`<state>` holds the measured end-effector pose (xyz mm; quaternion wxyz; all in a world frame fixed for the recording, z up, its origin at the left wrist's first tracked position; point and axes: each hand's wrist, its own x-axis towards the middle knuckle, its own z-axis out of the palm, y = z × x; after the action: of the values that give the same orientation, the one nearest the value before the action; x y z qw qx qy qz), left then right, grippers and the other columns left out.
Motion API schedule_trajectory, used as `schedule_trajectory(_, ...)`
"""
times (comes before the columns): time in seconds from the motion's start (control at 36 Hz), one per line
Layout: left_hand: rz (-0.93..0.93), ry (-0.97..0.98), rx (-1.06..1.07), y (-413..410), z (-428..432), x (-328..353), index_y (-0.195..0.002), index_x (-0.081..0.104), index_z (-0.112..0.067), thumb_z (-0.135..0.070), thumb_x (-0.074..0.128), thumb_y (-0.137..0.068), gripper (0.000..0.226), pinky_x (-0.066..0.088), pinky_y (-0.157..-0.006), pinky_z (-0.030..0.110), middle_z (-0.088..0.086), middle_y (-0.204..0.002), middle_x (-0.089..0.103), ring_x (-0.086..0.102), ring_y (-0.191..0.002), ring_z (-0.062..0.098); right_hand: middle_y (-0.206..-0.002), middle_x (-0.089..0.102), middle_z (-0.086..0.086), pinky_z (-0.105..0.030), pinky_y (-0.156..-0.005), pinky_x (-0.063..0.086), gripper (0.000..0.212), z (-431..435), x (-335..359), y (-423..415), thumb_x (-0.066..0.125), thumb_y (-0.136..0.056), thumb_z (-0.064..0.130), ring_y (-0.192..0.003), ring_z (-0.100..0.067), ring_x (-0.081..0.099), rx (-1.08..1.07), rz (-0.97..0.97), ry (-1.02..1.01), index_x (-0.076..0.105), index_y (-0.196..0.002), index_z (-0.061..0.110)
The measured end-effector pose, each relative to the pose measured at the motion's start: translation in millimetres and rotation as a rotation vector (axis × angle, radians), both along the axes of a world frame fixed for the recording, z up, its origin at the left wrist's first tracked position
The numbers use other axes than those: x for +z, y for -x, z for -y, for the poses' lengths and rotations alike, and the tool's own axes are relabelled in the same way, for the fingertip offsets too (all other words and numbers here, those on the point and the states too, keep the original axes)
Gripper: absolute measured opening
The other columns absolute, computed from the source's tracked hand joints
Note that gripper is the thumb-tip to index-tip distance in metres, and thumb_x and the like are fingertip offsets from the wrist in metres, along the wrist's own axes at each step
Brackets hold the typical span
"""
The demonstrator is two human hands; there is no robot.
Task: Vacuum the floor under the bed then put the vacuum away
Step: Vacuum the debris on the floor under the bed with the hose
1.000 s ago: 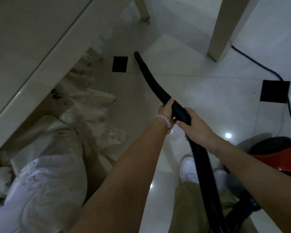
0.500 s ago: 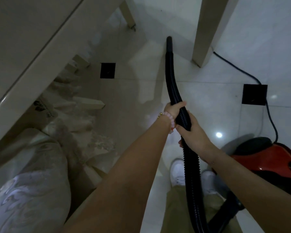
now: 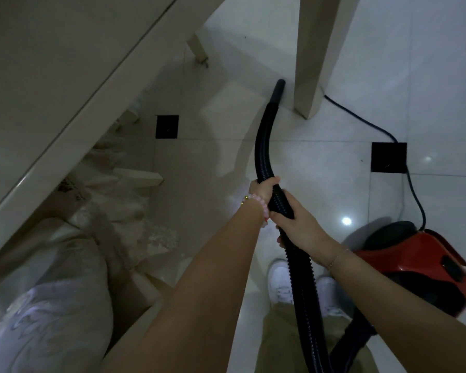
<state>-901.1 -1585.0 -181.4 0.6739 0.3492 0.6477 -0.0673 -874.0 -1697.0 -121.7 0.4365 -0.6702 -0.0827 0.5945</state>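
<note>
A black ribbed vacuum hose [image 3: 264, 138] runs from my hands forward to its nozzle tip [image 3: 278, 88], which sits on the white tiled floor beside a pale furniture leg [image 3: 311, 76]. My left hand [image 3: 262, 188], with a pink bead bracelet, grips the hose from the left. Just behind it, my right hand [image 3: 297, 222] is wrapped around the same hose. The red and black vacuum body [image 3: 425, 265] rests on the floor at my right. The pale bed frame edge [image 3: 65, 125] slants across the upper left.
Cream embroidered bedding [image 3: 65, 292] hangs in folds onto the floor at the left. A black power cord [image 3: 412, 184] trails from the vacuum past the leg. A second thin leg [image 3: 198, 49] stands farther back. My white shoes [image 3: 279, 281] are below the hose.
The nozzle swung from the left, near the bed, to the right and now lies by the furniture leg. Both hands stayed gripped on the hose.
</note>
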Motion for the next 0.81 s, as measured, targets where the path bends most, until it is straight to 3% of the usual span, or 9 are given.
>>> schedule_trajectory(0.11,-0.089,-0.01,0.116,36,18,-2,-0.114,0.056,-0.001,-0.022,0.063,-0.083,0.038,0.051,-0.069,0.028,0.011,-0.089,0.06,0.059,-0.082,0.025,-0.067,0.055,-0.002,-0.032,-0.052,0.048,0.038,8,5,17,0.055,-0.093,0.016,-0.051,-0.02,0.05,0.085,-0.11,0.017,0.045,-0.124,0.035)
schedule_trajectory(0.17,-0.144,0.023,0.161,59,28,-4,-0.123,0.052,-0.002,-0.028,0.063,-0.081,0.051,0.05,-0.068,0.028,0.014,-0.101,0.061,0.06,-0.087,0.027,-0.067,0.055,-0.004,-0.03,-0.049,0.048,0.042,13,7,28,0.057,-0.092,0.017,-0.049,-0.02,0.05,0.16,-0.143,0.041,0.043,-0.129,0.031)
schedule_trajectory(0.28,-0.21,0.04,0.233,99,43,1,-0.12,0.059,-0.001,-0.034,0.062,-0.069,0.06,0.054,-0.08,0.036,0.013,-0.095,0.063,0.063,-0.089,0.028,-0.071,0.055,-0.002,-0.029,-0.051,0.048,0.042,18,16,50,0.058,-0.09,0.022,-0.049,-0.017,0.051,0.316,-0.19,0.048,0.044,-0.129,0.025)
schedule_trajectory(0.36,-0.211,0.07,0.328,121,49,11,-0.108,0.059,0.0,-0.026,0.059,-0.075,0.041,0.05,-0.061,0.027,0.009,-0.081,0.06,0.059,-0.072,0.024,-0.075,0.056,-0.003,-0.034,-0.057,0.049,0.046,20,23,62,0.056,-0.09,0.023,-0.054,-0.018,0.052,0.395,-0.199,0.059,0.042,-0.134,0.026)
schedule_trajectory(0.44,-0.173,0.117,0.412,135,51,15,-0.103,0.055,-0.004,-0.021,0.061,-0.075,0.033,0.049,-0.053,0.025,0.009,-0.078,0.057,0.058,-0.067,0.023,-0.078,0.057,0.0,-0.031,-0.054,0.049,0.055,25,28,70,0.053,-0.093,0.023,-0.053,-0.017,0.052,0.449,-0.176,0.068,0.032,-0.144,0.029)
schedule_trajectory(0.61,-0.056,0.128,0.448,132,63,23,-0.106,0.051,-0.004,-0.013,0.064,-0.078,0.032,0.054,-0.053,0.025,0.009,-0.076,0.056,0.059,-0.064,0.021,-0.09,0.061,-0.012,-0.025,-0.05,0.048,0.055,43,35,69,0.053,-0.094,0.022,-0.062,-0.022,0.055,0.359,-0.173,0.103,0.031,-0.143,0.035)
schedule_trajectory(0.72,-0.011,0.141,0.384,115,79,31,-0.096,0.053,-0.003,-0.015,0.066,-0.084,0.021,0.052,-0.057,0.028,0.009,-0.074,0.055,0.058,-0.064,0.02,-0.074,0.059,-0.008,-0.026,-0.051,0.049,0.047,67,36,59,0.056,-0.091,0.022,-0.059,-0.021,0.058,0.227,-0.185,0.099,0.044,-0.135,0.034)
schedule_trajectory(0.81,-0.016,0.112,0.318,98,91,33,-0.115,0.053,0.001,-0.019,0.071,-0.08,0.044,0.054,-0.058,0.028,0.011,-0.078,0.059,0.062,-0.066,0.021,-0.07,0.059,-0.003,-0.024,-0.049,0.049,0.038,85,42,51,0.056,-0.092,0.018,-0.05,-0.015,0.056,0.107,-0.19,0.092,0.05,-0.127,0.03)
